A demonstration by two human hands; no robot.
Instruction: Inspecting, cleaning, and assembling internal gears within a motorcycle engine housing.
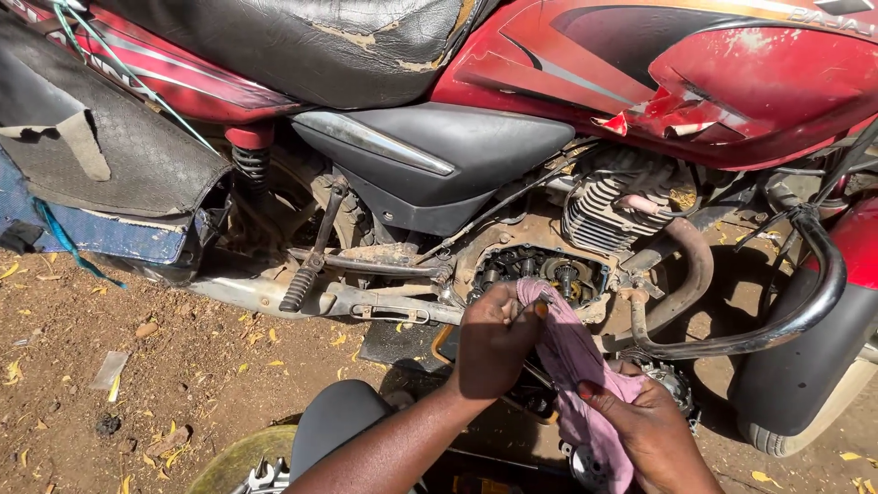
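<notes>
Head view, left hand (494, 337) pinching pink rag (572, 352) at open engine case (535, 267), right hand (645, 428) gripping rag's lower end, red motorcycle (640, 64) above.

Outdoor ground, bare earth, in strong sun.

Dry reddish-brown dirt ground (183, 366) carries scattered small yellow fallen leaves (13, 370) and a flat pale scrap of card (109, 369). Hard-edged shadows fall across the dirt. No walls or windows are in view. A worn black textured mat with blue edging (101, 155) hangs at upper left.
</notes>
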